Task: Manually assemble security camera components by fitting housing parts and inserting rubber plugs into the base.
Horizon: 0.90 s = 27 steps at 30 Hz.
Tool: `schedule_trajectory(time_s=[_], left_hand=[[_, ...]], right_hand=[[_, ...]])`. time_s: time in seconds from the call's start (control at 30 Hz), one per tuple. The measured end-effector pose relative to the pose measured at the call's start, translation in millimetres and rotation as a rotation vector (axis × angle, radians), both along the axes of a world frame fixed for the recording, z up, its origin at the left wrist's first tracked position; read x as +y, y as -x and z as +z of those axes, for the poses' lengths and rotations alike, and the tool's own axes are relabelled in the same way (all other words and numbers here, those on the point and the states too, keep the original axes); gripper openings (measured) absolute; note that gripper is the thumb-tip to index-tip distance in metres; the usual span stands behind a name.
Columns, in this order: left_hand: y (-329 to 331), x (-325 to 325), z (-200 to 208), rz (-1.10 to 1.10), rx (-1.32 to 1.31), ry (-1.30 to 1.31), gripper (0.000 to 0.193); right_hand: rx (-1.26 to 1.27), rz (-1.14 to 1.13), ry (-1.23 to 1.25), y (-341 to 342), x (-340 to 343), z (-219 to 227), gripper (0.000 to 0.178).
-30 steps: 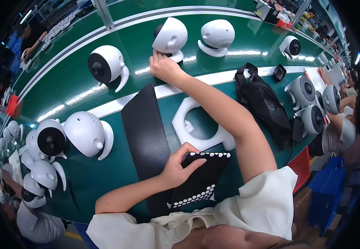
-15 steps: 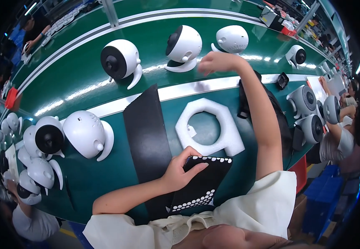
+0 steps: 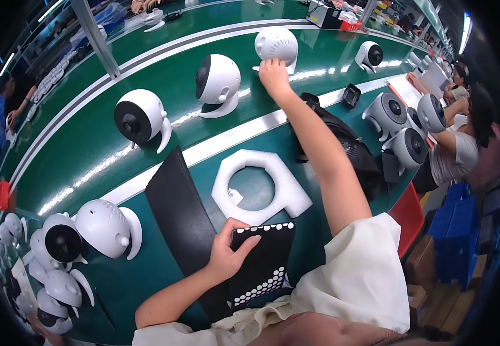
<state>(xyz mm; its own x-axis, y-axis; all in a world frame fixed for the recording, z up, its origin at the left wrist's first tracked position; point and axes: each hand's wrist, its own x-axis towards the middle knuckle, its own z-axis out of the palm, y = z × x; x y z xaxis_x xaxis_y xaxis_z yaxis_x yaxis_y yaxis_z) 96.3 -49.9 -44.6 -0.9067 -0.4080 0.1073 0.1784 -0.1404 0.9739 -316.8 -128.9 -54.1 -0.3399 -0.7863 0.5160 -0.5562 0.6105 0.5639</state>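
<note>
My left hand (image 3: pixel 229 254) grips the top left edge of a black sheet (image 3: pixel 261 254), thumb on its face. White round spots run along the sheet's top edge and in rows near its bottom. My right arm stretches across the bench, and my right hand (image 3: pixel 275 76) has its fingers curled against the lower part of a white globe-shaped device (image 3: pixel 277 43) standing on the raised green surface. Its fingertips are partly hidden, and the device remains standing. Beyond the sheet lies a white foam ring (image 3: pixel 293 202) with a small white tag inside. A black flat board (image 3: pixel 181 207) lies left of it.
Two more white devices with black fronts (image 3: pixel 137 118) (image 3: pixel 218 83) stand left of my right hand, another (image 3: pixel 370 56) to its right. Several cluster at the left (image 3: pixel 108 228). A black bag (image 3: pixel 348 147) lies beside my right arm. Grey-white devices (image 3: pixel 408 147) and co-workers are at the right.
My right hand has moved from the air beside the globe-shaped device to its lower part. The view has turned to the right. My left hand keeps its hold on the black sheet.
</note>
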Motion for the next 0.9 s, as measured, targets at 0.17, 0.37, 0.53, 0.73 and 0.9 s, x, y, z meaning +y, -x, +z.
schedule_trajectory(time_s=[0.17,0.37,0.53,0.73,0.9], left_hand=[[-4.3,-4.4,-2.4,-0.005,-0.017,-0.023,0.019],[-4.8,-8.1,-3.4,0.007,-0.045,0.008,0.018],[-13.9,-10.3,12.0,-0.065,-0.090,0.179,0.021],[-29.9,-13.1,40.9,-0.003,0.152,0.298,0.024],[-43.2,-20.4,66.7,0.090,0.112,0.181,0.026]], right_hand=[[-0.352,0.187,0.120,-23.6,26.9,66.1,0.017],[-1.643,0.451,0.623,-94.5,100.2,152.0,0.036],[-2.035,0.593,0.882,-175.5,163.0,138.1,0.029],[-2.034,0.541,0.588,-238.1,196.3,98.7,0.028],[-2.089,0.471,0.774,-238.8,174.0,77.5,0.024]])
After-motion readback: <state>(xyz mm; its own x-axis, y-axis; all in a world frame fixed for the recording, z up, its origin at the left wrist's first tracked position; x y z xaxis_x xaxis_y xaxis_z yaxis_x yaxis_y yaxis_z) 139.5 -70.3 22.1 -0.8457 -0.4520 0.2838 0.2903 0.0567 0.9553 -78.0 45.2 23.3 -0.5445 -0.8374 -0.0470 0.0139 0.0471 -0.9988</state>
